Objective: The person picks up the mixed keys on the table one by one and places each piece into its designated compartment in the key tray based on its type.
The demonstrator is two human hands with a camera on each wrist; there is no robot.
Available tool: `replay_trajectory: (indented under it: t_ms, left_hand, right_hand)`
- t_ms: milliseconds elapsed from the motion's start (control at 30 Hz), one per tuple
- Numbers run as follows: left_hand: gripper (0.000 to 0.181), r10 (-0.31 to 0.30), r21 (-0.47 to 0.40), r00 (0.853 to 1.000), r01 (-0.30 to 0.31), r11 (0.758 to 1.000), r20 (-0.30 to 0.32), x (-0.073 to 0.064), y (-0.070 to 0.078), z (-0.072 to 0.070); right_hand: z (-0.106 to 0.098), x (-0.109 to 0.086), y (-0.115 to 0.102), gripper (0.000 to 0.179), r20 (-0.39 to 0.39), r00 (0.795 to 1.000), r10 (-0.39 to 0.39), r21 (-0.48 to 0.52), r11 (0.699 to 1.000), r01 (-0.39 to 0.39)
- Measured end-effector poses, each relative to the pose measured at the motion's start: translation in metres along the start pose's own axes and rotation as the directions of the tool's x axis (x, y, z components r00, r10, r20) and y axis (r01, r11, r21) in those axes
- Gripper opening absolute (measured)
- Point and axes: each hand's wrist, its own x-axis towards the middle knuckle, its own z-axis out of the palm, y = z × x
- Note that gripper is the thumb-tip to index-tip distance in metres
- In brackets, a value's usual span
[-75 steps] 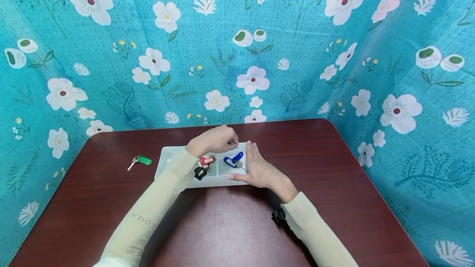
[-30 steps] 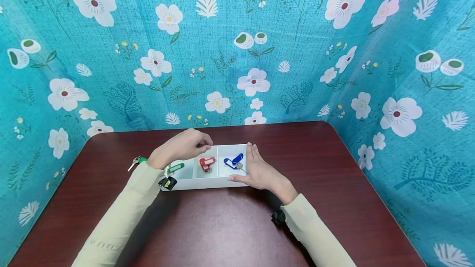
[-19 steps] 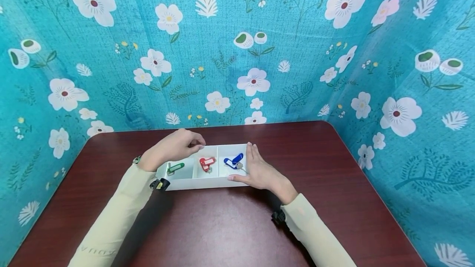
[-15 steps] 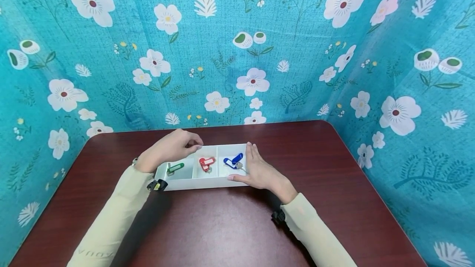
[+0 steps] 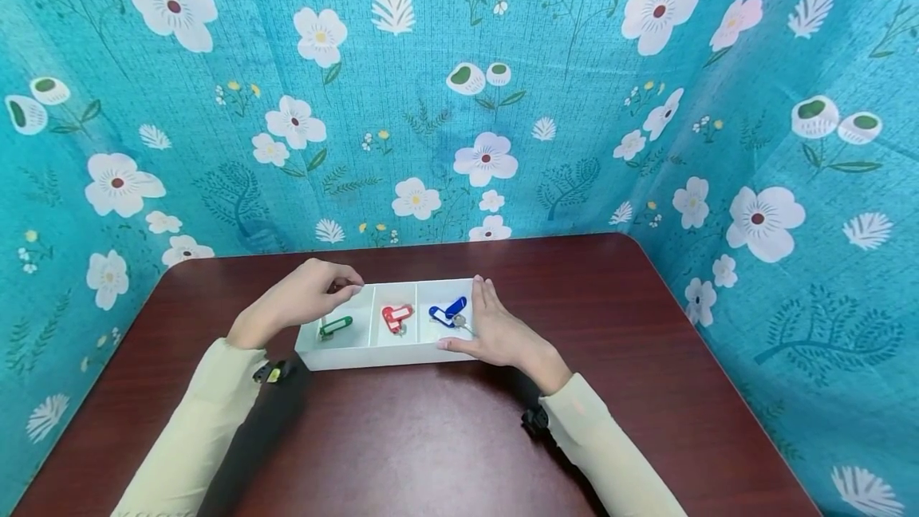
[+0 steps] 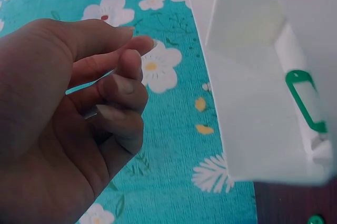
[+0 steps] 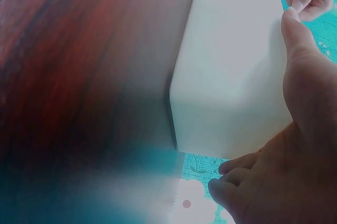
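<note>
A white three-compartment tray rests on the table. Its left compartment has a green key tag, its middle one red key tags, its right one blue key tags with a key. Over the back left of the tray, my left hand hovers with loosely bent fingers and holds nothing; the left wrist view also shows this. My right hand presses against the tray's right end, fingers straight along it and thumb at the front rim.
The dark red-brown table carries the tray. A green bit shows at the lower edge of the left wrist view, on the table beside the tray. Behind hangs a teal floral cloth.
My left hand has moved left from above the right compartment to above the left one. The green key tag with its key on the table is now hidden by it. My right hand stays.
</note>
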Motion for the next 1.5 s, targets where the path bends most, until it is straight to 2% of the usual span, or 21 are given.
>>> replay_trajectory:
  t_ms: [300, 700, 1167, 1500]
  left_hand:
    - [0.019, -0.021, 0.029, 0.997, 0.024, 0.999, -0.074, -0.019, -0.018, -0.007]
    - [0.020, -0.093, 0.084, 0.990, 0.102, 0.991, -0.108, -0.043, -0.045, -0.011]
    - [0.028, -0.089, 0.139, 0.985, 0.110, 0.984, -0.149, -0.055, -0.073, -0.004]
    - [0.035, -0.153, 0.114, 0.977, 0.171, 0.979, -0.152, -0.061, -0.092, 0.007]
  right_hand:
    - [-0.001, 0.001, -0.001, 0.130, 0.008, 1.000, 0.003, 0.010, 1.000, -0.004]
    - [0.001, 0.000, -0.002, 0.131, 0.016, 1.000, 0.012, 0.025, 1.000, -0.013]
    - [0.000, 0.003, 0.001, 0.132, 0.014, 1.000, 0.018, 0.023, 1.000, -0.018]
    - [0.001, 0.004, 0.001, 0.131, 0.020, 1.000, 0.020, 0.019, 1.000, -0.020]
